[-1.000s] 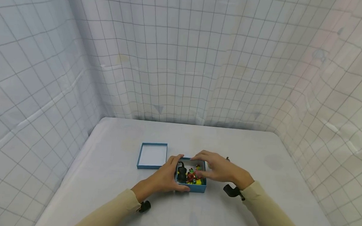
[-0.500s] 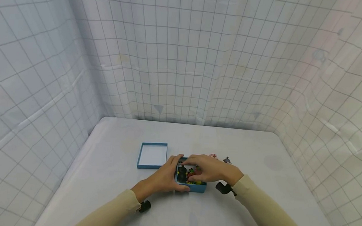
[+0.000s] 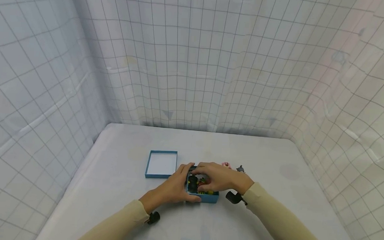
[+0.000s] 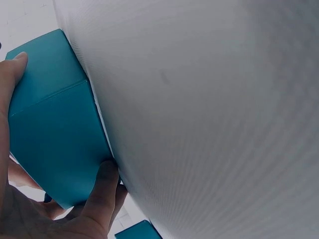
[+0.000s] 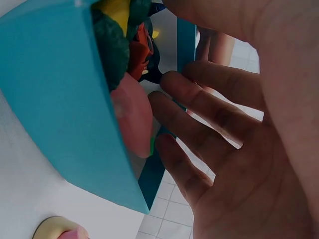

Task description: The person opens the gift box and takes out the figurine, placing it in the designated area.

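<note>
A blue box point(image 3: 209, 199) stands uncovered on the table, filled with small toy figures. My left hand point(image 3: 174, 188) grips its left end, thumb on the front wall and fingers on the far side. Over the box's right part reaches my right hand point(image 3: 221, 176), its fingers dipping inside. In the right wrist view those fingers are loosely extended beside a pink toy point(image 5: 133, 117), with nothing visible between them; the thumb is partly out of frame. A black figure point(image 3: 193, 184) lies at the box's left; red, green and yellow pieces are partly hidden by the right hand.
The blue lid point(image 3: 156, 176) lies with its white inside up, left of the box and farther back. Behind my right hand are a pink-and-white figure point(image 3: 226, 165) and a grey figure point(image 3: 240, 169). Gridded white curtains point(image 3: 195, 62) hang around the table point(image 3: 265, 218).
My right hand has moved left, farther over the box, uncovering the pink-and-white and grey figures behind it. My left hand keeps its grip on the box.
</note>
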### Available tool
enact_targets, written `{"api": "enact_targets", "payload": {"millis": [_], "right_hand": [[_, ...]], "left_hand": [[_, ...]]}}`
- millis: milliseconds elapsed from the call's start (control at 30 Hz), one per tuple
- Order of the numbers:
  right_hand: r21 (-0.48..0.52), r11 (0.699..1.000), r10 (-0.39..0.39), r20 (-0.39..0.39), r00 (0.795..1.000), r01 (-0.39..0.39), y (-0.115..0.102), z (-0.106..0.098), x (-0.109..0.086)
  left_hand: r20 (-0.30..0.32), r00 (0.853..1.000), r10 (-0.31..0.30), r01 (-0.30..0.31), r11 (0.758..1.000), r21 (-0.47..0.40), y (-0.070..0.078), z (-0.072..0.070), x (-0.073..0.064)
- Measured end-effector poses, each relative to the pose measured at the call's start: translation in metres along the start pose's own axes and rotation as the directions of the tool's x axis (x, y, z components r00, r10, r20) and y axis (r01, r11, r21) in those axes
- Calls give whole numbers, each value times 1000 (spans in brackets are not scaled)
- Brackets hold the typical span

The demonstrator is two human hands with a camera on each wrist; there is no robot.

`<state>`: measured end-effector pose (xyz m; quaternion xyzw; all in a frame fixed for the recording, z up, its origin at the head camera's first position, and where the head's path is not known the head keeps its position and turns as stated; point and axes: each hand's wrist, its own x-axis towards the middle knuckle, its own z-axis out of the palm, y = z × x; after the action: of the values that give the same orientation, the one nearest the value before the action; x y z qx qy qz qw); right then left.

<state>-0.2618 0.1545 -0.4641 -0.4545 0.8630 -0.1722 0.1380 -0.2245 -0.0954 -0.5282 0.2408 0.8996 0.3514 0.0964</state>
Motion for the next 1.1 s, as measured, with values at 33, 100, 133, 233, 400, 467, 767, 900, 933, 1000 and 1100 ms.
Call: {"api": "enact_targets", "payload": {"millis": [33, 100, 133, 233, 400, 467, 767, 900, 933, 1000, 1100], "right_hand": [[-10, 1000, 3, 2, 1000, -3, -1, 0, 0], [-28, 1000, 12, 8, 1000, -11, -2, 1, 2], [-33, 999, 18, 12, 1000, -17, -2, 1, 2], [-53, 998, 41, 31, 999, -39, -2, 3, 4], [-52, 997, 65, 74, 995, -61, -1, 6, 8], [-43, 997, 61, 79, 995, -58, -1, 7, 12], [-48, 996, 83, 95, 992, -79, -1, 3, 23], [-46, 996, 78, 98, 992, -73, -1, 5, 25], [-47, 996, 82, 99, 992, -77, -1, 5, 25], [-48, 995, 88, 98, 991, -84, -2, 6, 25], [-46, 994, 103, 98, 990, -99, -3, 7, 24]], "left_hand": [[2, 1000, -2, 2, 1000, -1, 0, 0, 0], [7, 1000, -6, 6, 1000, -2, -1, 1, 0], [5, 1000, -7, 7, 1000, -5, -1, 1, 0], [1, 1000, -6, 6, 1000, -10, -1, 1, 0], [4, 1000, -6, 6, 1000, -20, 0, 0, 0], [2, 1000, 2, -2, 1000, -23, 0, 0, 0], [-13, 999, 37, -37, 999, 2, 1, -1, 2], [-13, 999, 34, -35, 999, -4, 1, 0, 1], [-12, 999, 34, -34, 999, -7, 0, 0, 1], [-11, 999, 33, -33, 999, -14, 0, 0, 1], [-13, 999, 30, -30, 999, -16, -1, 0, 1]]}}
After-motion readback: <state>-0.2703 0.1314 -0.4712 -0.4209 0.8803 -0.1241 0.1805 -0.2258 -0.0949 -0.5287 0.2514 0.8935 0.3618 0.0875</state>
